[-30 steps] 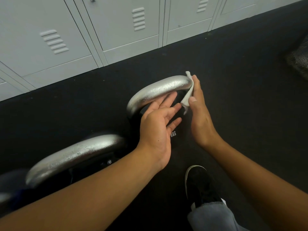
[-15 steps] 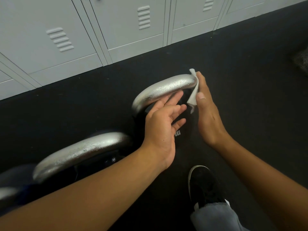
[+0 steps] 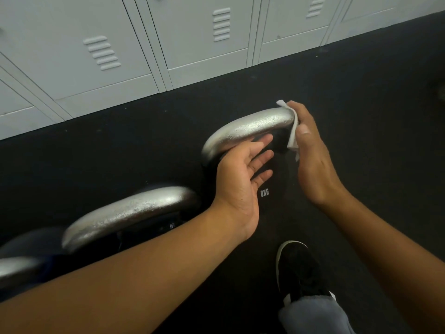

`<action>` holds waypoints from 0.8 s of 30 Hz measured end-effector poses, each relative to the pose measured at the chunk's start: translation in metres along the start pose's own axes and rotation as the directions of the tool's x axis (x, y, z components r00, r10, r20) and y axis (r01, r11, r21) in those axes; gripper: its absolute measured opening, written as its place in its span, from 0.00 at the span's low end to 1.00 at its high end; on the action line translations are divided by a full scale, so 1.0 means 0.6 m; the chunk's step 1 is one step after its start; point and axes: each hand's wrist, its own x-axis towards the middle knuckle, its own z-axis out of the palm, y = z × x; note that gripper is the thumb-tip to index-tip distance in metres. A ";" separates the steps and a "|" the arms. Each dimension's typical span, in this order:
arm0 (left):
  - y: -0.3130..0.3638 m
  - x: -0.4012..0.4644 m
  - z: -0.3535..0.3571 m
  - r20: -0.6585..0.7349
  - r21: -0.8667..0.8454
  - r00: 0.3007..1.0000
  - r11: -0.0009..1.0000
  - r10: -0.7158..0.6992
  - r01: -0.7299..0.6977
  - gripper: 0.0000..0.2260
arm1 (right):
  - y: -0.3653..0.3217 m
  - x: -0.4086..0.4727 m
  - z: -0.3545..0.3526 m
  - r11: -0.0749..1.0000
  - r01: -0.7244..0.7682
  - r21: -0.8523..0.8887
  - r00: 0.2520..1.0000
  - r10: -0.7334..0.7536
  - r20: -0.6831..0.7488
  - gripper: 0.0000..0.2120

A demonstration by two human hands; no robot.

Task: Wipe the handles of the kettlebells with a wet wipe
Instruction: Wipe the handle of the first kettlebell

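Note:
A black kettlebell marked 8KG stands on the dark floor, and its silver handle (image 3: 250, 128) arches across the middle of the view. My right hand (image 3: 310, 150) holds a white wet wipe (image 3: 292, 136) against the handle's right end, thumb on the near side and fingers behind. My left hand (image 3: 243, 172) is open, palm up, with straight fingertips touching the underside of the handle. A second kettlebell's silver handle (image 3: 130, 213) lies to the lower left. A third handle (image 3: 14, 268) shows at the left edge.
Grey metal lockers (image 3: 144, 44) line the far side of the dark rubber floor (image 3: 373, 92). My black shoe (image 3: 298, 268) and grey trouser cuff sit at the bottom right, close to the 8KG kettlebell.
My right hand has curled further round the handle's right end with the wipe. The left fingers have slid slightly under the handle. The camera has shifted a little.

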 end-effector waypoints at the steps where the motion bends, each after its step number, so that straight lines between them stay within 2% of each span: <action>1: 0.000 0.000 -0.001 -0.002 -0.001 1.000 1.000 -0.001 0.001 0.16 | 0.004 -0.002 0.000 1.000 0.023 -0.016 1.000 -0.023 -0.004 0.27; 6: 0.000 -0.004 -0.005 0.008 0.000 1.000 1.000 -0.004 0.004 0.15 | 0.015 -0.004 0.001 0.998 0.034 -0.048 0.999 -0.036 -0.030 0.26; 11: 0.001 -0.007 -0.006 0.010 -0.024 1.000 1.000 -0.013 0.013 0.15 | -0.009 0.014 0.003 0.996 -0.033 -0.084 0.995 0.025 -0.094 0.18; 15: 0.003 -0.009 -0.006 0.019 -0.038 1.000 0.999 -0.015 0.016 0.16 | -0.009 -0.001 0.008 0.988 0.019 -0.151 0.997 -0.029 -0.065 0.25; 18: 0.005 -0.011 -0.007 0.036 -0.034 0.999 0.999 -0.017 0.018 0.15 | 0.005 -0.018 0.014 0.993 0.019 -0.118 0.998 -0.025 -0.049 0.27; 21: 0.007 -0.013 -0.008 0.043 -0.011 0.999 1.000 -0.013 0.014 0.14 | 0.006 -0.014 0.009 0.998 0.004 -0.064 0.997 -0.009 -0.079 0.27; 24: 0.007 -0.014 -0.010 0.040 -0.001 0.999 1.000 -0.012 0.012 0.14 | -0.003 0.006 0.001 0.995 -0.037 -0.088 0.992 0.026 -0.127 0.24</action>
